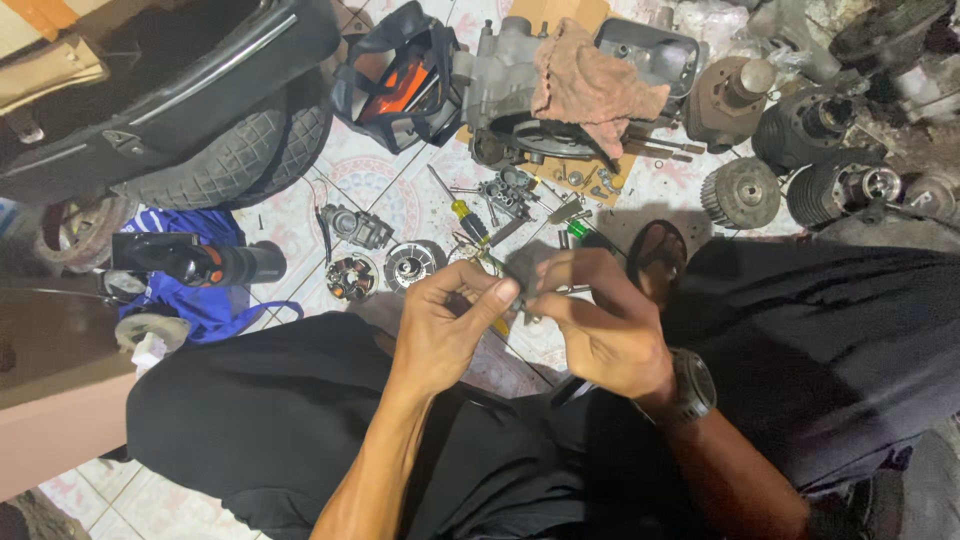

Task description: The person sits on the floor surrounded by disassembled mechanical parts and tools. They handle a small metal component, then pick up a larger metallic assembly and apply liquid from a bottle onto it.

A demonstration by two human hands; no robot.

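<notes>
- I see the black rubber scooter tyre (235,150) with its dark body panel at the far left, lying over the patterned floor tiles (380,185).
- My black-trousered knees (290,420) fill the near part of the view on both sides.
- At the far middle sits a grey metal engine block (500,75) with a dirty pink rag (590,85) draped over it, on a piece of brown cardboard.
- To the far right I count several round, finned grey cylinder parts (742,192), close together.
- A blue cloth (195,285) lies at the left, with a black handlebar grip (225,263) on it.
- A yellow-handled screwdriver (462,212) lies on the tiles, just beyond my hands.
- My left hand (445,325) is curled, thumb and fingers pinched on a small grey metal part (522,298).
- My right hand (600,320), a dark wristwatch (692,385) on its wrist, pinches the same part from the other side; the part sits between both sets of fingertips, in the middle of the view, above my knees.
</notes>
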